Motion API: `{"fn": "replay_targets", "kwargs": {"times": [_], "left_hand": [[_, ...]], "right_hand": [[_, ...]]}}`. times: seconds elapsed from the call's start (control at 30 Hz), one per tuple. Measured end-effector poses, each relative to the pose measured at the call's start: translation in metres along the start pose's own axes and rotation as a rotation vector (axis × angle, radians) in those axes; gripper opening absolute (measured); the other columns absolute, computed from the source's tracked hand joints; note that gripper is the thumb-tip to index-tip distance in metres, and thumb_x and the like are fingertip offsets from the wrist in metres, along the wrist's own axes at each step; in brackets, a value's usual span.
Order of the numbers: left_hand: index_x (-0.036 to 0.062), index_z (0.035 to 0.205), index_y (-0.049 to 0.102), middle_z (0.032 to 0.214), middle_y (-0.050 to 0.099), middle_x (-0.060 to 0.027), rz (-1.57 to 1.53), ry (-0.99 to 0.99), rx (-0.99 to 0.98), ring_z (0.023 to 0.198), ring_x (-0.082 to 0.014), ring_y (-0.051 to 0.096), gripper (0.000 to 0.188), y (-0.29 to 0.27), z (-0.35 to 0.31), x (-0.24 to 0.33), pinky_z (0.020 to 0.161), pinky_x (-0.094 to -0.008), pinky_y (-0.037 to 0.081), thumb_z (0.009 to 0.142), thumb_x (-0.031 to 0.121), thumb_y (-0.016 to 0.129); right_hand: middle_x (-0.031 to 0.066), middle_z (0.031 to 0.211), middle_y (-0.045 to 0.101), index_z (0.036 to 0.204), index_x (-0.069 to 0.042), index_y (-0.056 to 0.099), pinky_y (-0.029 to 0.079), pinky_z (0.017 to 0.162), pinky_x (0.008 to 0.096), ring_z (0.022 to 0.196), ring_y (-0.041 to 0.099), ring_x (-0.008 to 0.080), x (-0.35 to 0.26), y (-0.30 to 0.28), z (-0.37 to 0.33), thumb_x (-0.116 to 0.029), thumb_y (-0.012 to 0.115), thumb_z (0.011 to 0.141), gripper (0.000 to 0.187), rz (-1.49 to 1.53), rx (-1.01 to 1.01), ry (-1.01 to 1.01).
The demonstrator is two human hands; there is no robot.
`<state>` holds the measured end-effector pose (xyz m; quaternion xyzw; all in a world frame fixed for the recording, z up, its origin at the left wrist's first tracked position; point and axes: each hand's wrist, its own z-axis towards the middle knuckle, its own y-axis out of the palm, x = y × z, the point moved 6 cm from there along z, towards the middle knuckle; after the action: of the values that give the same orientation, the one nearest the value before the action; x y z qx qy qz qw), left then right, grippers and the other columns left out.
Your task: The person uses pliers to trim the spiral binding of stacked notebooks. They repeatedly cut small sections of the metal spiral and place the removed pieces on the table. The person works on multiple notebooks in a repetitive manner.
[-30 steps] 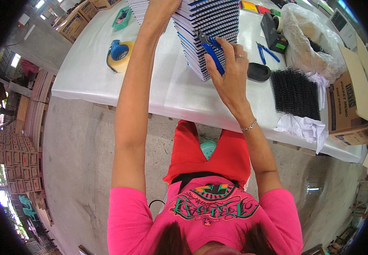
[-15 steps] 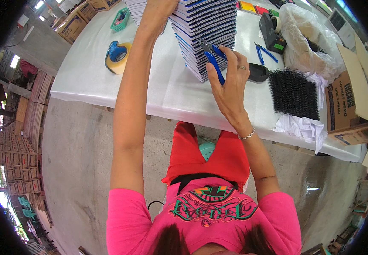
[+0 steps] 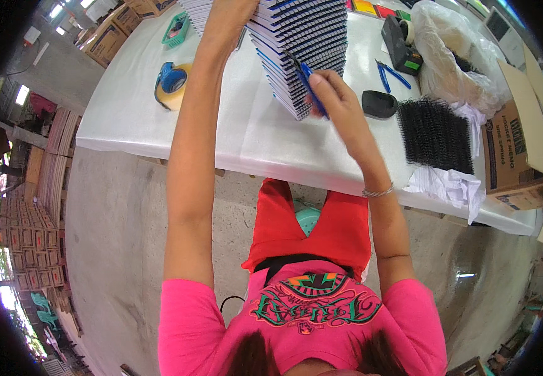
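Note:
My right hand [image 3: 342, 106] is closed around blue-handled nippers [image 3: 306, 74]. Their dark jaws lie at the left ends of the black bindings on a tall, leaning stack of spiral notebooks [image 3: 312, 37]. At the upper edge, my left hand [image 3: 231, 19] rests against the stack's left side, its fingers mostly cut off by the frame. Another pile of notebooks [image 3: 196, 14] shows partly behind my left wrist.
Left of my left arm are a tape dispenser [image 3: 172, 84] and a green basket [image 3: 176, 30]. To the right lie blue-handled pliers [image 3: 390, 76], a black oval object [image 3: 379, 104], black spiral coils [image 3: 434, 139], a plastic bag [image 3: 450, 44], crumpled white paper [image 3: 445, 188] and an open carton [image 3: 513, 156].
My right hand has turned and curled its fingers in around the nippers, whose handles have drawn together. The jaws have shifted slightly left and up along the stack. My left hand stays in place.

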<state>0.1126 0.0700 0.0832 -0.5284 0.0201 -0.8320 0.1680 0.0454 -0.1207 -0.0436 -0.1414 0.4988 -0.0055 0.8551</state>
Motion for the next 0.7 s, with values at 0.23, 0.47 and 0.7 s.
{"fn": "replay_targets", "kwargs": {"times": [0.23, 0.47, 0.7], "left_hand": [[0.0065, 0.111, 0.076, 0.092, 0.072, -0.0008, 0.039, 0.003, 0.035, 0.077, -0.0089, 0.064, 0.036, -0.004, 0.003, -0.003, 0.063, -0.0221, 0.047, 0.091, 0.036, 0.071], [0.0099, 0.11, 0.076, 0.087, 0.071, 0.0024, 0.072, 0.012, -0.036, 0.073, -0.0073, 0.063, 0.034, 0.0, -0.001, 0.0, 0.059, -0.0219, 0.044, 0.093, 0.038, 0.066], [0.0087, 0.112, 0.075, 0.092, 0.071, 0.0019, 0.104, 0.053, -0.03, 0.078, -0.0079, 0.062, 0.037, -0.006, 0.002, 0.002, 0.063, -0.0233, 0.044, 0.093, 0.038, 0.065]], "right_hand": [[0.0216, 0.123, 0.049, 0.132, -0.007, 0.056, 0.03, 0.102, 0.0499, 0.114, 0.045, 0.0356, -0.014, 0.0, -0.026, -0.029, 0.072, 0.089, 0.05, -0.416, 0.26, -0.274], [0.0185, 0.113, 0.054, 0.127, -0.006, 0.057, 0.037, 0.095, 0.0447, 0.107, 0.051, 0.0293, -0.011, 0.008, -0.019, -0.031, 0.069, 0.092, 0.045, -0.487, 0.235, -0.253], [0.0141, 0.089, 0.062, 0.122, -0.001, 0.058, 0.048, 0.07, 0.0321, 0.079, 0.059, 0.0154, 0.01, 0.004, -0.002, -0.039, 0.055, 0.101, 0.043, 0.387, -0.308, 0.394]]}}
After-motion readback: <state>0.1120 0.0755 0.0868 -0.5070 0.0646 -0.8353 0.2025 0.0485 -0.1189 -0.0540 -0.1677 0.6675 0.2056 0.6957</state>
